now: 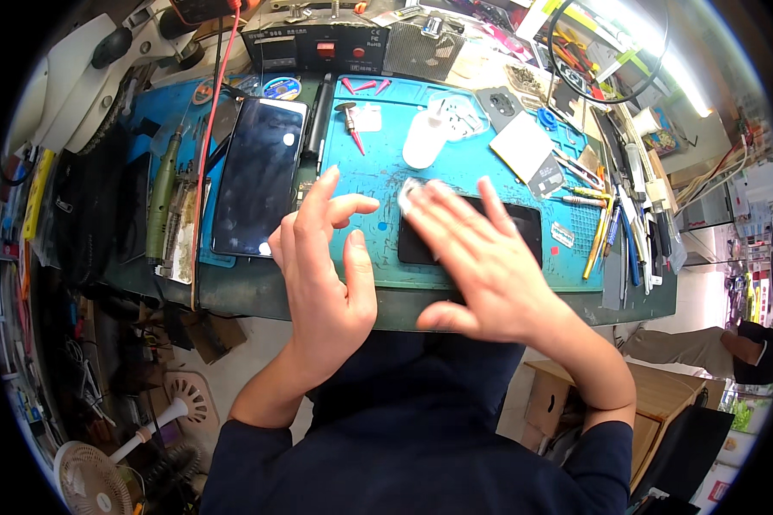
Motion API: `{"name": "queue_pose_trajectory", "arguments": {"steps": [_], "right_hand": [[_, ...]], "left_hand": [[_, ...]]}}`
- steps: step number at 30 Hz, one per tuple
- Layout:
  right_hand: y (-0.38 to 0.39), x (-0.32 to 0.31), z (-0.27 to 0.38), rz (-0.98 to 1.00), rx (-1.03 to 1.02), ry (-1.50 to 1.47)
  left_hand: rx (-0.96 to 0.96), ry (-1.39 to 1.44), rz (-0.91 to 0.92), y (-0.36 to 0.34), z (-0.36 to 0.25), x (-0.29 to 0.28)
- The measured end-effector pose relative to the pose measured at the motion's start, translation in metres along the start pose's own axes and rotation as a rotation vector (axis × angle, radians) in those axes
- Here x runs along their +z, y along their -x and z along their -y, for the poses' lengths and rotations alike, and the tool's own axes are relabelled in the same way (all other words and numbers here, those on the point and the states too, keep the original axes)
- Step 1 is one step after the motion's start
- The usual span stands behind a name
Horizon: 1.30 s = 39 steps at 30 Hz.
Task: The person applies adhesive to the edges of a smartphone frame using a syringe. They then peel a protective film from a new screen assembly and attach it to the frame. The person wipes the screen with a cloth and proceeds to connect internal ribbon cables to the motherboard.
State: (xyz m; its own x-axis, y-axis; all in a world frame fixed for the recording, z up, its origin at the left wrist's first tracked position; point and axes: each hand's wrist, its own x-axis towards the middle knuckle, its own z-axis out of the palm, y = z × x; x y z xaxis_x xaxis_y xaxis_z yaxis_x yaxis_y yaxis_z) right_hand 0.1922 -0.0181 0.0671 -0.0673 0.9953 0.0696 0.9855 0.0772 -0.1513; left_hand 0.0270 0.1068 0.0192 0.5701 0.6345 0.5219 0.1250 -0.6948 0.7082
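Observation:
A dark, flat phone screen [524,225] lies sideways at the front of the blue work mat. My right hand [481,266] stretches over it palm down, blurred at the fingers, with the thumb spread apart. Under its fingertips is a small white tissue [409,197], pressed at the screen's left end; most of it is hidden. My left hand [331,257] hangs in the air left of the screen, fingers bent loosely and apart, holding nothing. Beyond it to the left rests a larger smartphone [258,180] with a glossy black face.
A white bottle-like container [425,142] and a clear tray [462,116] stand behind the screen. A white card-like square [522,148], tweezers, pens and a small blade [563,234] lie right. A green pen-shaped tool [163,197] lies left. A black power unit [318,47] stands at the back.

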Motion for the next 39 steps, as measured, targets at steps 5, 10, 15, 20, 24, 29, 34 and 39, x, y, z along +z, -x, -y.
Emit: {"name": "queue_pose_trajectory", "arguments": {"steps": [5, 10, 15, 20, 24, 29, 34, 39], "right_hand": [[0.026, 0.003, 0.019, 0.055, -0.061, -0.081], [0.055, 0.001, 0.008, 0.006, 0.059, -0.001], [0.026, 0.012, 0.032, -0.018, 0.013, -0.068], [0.044, 0.011, 0.029, -0.039, 0.083, -0.053], [0.096, 0.006, 0.007, -0.073, 0.259, 0.019], [0.113, 0.004, -0.010, -0.115, 0.348, 0.033], [0.091, 0.003, -0.037, -0.107, 0.369, 0.131], [0.108, -0.002, -0.011, -0.071, 0.348, 0.072]], "left_hand": [[0.026, -0.002, -0.028, -0.002, 0.002, 0.004], [0.015, 0.030, -0.046, 0.000, 0.002, 0.003], [0.027, 0.009, -0.040, -0.002, 0.002, 0.004], [-0.009, -0.024, 0.032, -0.002, -0.004, -0.001], [-0.067, 0.100, 0.027, 0.000, -0.009, 0.004], [-0.045, 0.080, 0.024, 0.000, -0.009, 0.005], [-0.037, 0.048, 0.005, -0.002, -0.009, 0.008], [-0.046, 0.050, -0.002, 0.000, -0.008, 0.007]]}}
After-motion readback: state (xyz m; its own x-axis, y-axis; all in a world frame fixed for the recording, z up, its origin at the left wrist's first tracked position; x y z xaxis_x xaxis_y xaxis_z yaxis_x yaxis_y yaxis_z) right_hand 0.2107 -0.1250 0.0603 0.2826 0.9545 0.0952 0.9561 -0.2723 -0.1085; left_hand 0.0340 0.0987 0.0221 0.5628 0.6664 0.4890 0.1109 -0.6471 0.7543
